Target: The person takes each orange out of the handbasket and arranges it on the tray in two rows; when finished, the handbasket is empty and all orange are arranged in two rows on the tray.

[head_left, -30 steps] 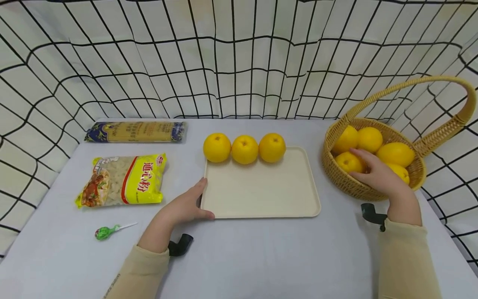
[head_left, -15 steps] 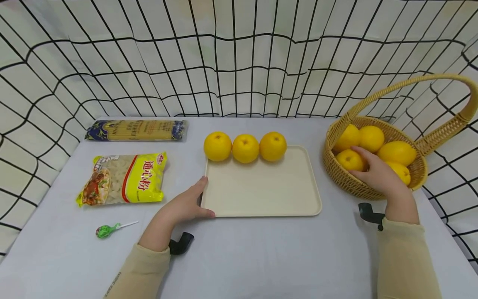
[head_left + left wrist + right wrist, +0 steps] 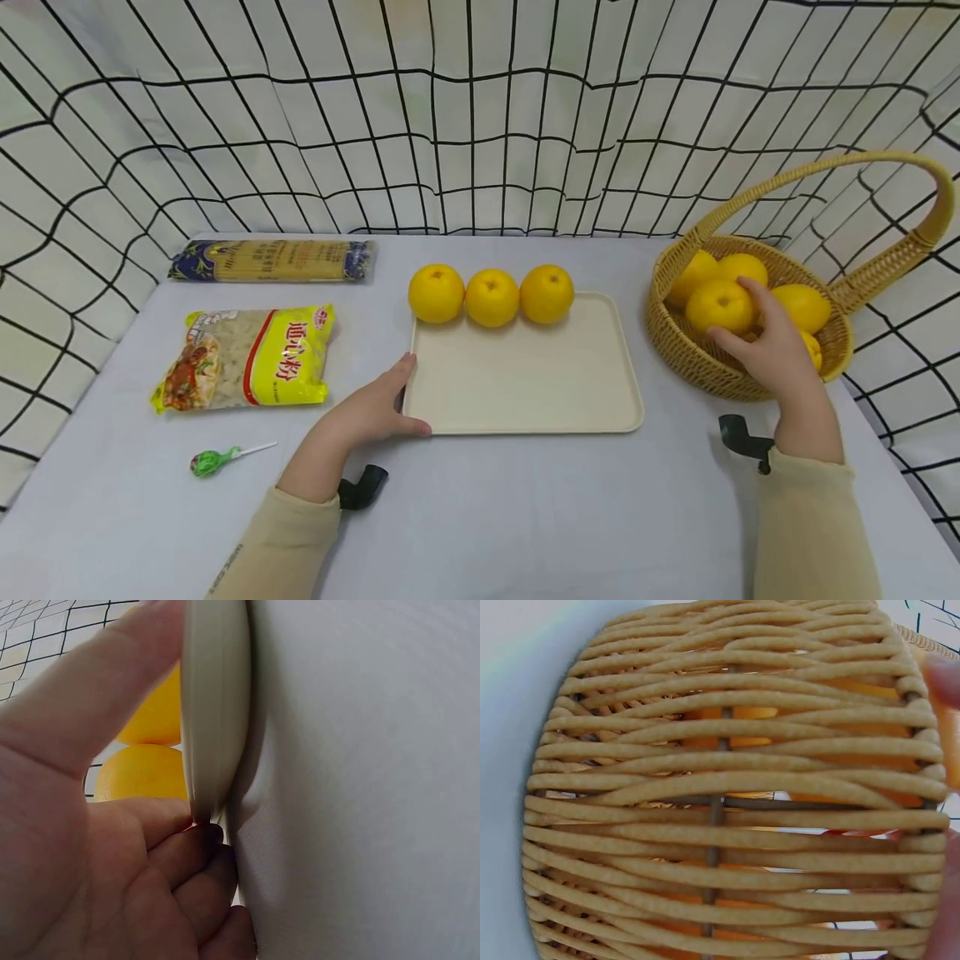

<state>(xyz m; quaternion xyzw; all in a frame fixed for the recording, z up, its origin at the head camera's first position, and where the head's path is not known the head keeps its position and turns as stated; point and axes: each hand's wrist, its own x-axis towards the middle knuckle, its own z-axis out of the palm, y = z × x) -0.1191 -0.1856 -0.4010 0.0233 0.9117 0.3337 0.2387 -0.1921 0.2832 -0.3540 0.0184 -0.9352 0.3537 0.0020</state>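
My right hand (image 3: 782, 350) grips a yellow-orange orange (image 3: 718, 307) between thumb and fingers, over the front left of the wicker basket (image 3: 693, 373). Other yellow fruit (image 3: 802, 308) lies beside and behind it in the basket. The basket's woven wall (image 3: 720, 780) fills the right wrist view and largely hides that hand's fingers. My left hand (image 3: 367, 414) holds the near left corner of a cream tray (image 3: 525, 379), thumb on the near edge. Seen from the left wrist, the fingers curl at the tray's rim (image 3: 217, 697). Three oranges (image 3: 492, 298) stand in a row along the tray's far edge.
Left on the white-covered table (image 3: 562, 517) lie a pack of noodles (image 3: 273, 261), a yellow bag of pasta (image 3: 247, 360) and a green lollipop (image 3: 212, 462). The basket's tall handle (image 3: 810, 177) arches over the fruit. A black-grid wall (image 3: 487, 108) stands behind.
My right hand has raised the orange and shifted it slightly right and back within the basket. The left hand and the tray have stayed in place.
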